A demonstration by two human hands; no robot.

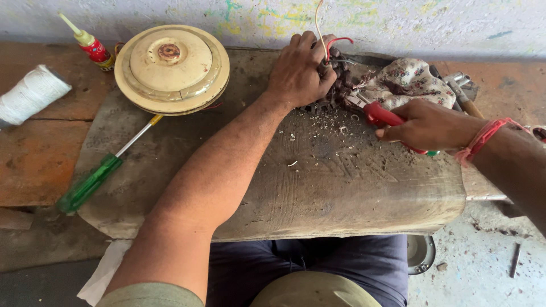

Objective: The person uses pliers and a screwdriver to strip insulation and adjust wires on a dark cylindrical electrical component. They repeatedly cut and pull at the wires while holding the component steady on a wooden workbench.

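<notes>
At the far edge of the worn wooden workboard (318,187), the left hand (298,71) clamps down on a dark wound motor coil (339,79) with red and white leads; the right hand (426,125) grips red-handled pliers (382,115), nose at the windings. The coil looks heavy and rigid, its wires thin and fragile; the core seems the safest place to hold it.

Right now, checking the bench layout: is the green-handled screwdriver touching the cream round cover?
Touching. In the head view, the screwdriver lies on the bench with its metal tip running under the lower edge of the cream round cover; no gap shows.
</notes>
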